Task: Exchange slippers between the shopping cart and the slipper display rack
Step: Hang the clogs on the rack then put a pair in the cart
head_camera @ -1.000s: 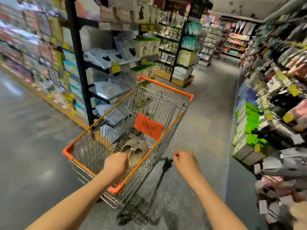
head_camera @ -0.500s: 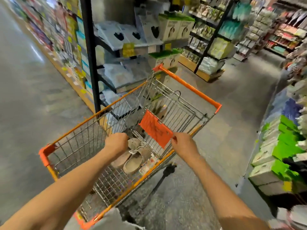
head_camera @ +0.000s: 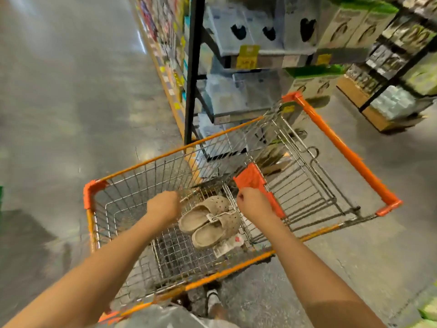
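While both hands hover curled and empty over the orange-rimmed wire shopping cart [head_camera: 350, 147], left grip [head_camera: 163, 207] and right grip [head_camera: 251, 203] flank the beige perforated foam slippers [head_camera: 210, 221] on its floor; they look light and soft, best pinched together at the heels.

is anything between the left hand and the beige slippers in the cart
Nothing visible. The left hand is curled inside the shopping cart, just left of the beige slippers on the wire floor, with open space between them. The right hand is at the orange flap, off to the side.
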